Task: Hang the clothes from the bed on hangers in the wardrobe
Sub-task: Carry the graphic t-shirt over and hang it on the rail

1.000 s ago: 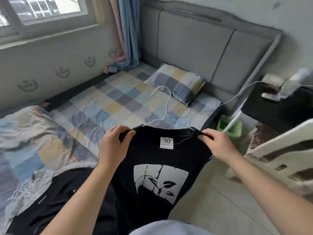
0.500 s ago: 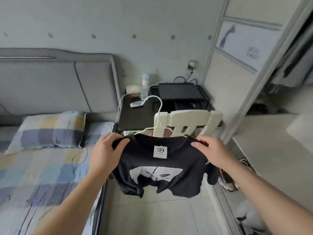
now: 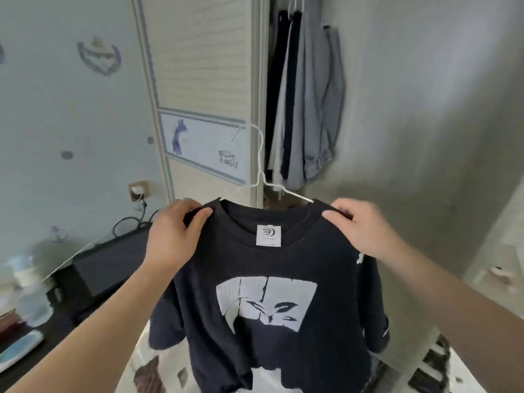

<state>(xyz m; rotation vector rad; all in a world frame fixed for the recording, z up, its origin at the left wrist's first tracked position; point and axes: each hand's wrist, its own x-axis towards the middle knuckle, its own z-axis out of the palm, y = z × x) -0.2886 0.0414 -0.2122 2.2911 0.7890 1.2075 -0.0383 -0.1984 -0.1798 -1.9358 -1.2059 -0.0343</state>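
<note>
A black T-shirt [image 3: 269, 279] with a white print hangs on a white wire hanger [image 3: 259, 171], held up in front of me. My left hand [image 3: 174, 231] grips its left shoulder and my right hand [image 3: 361, 228] grips its right shoulder. The hanger's hook rises in front of the wardrobe's sliding door [image 3: 204, 95]. To the right of the door, the open wardrobe gap shows several hung clothes [image 3: 306, 95], dark and light blue.
A black side table [image 3: 93, 268] with a cable and bottles stands at lower left. A grey wall or panel [image 3: 425, 123] fills the right. Shoes lie on the floor [image 3: 147, 373] below the shirt.
I have turned from the bed past the side table to the wardrobe. Both hands keep the same grip on the shirt's shoulders, and the shirt is now raised toward the open gap.
</note>
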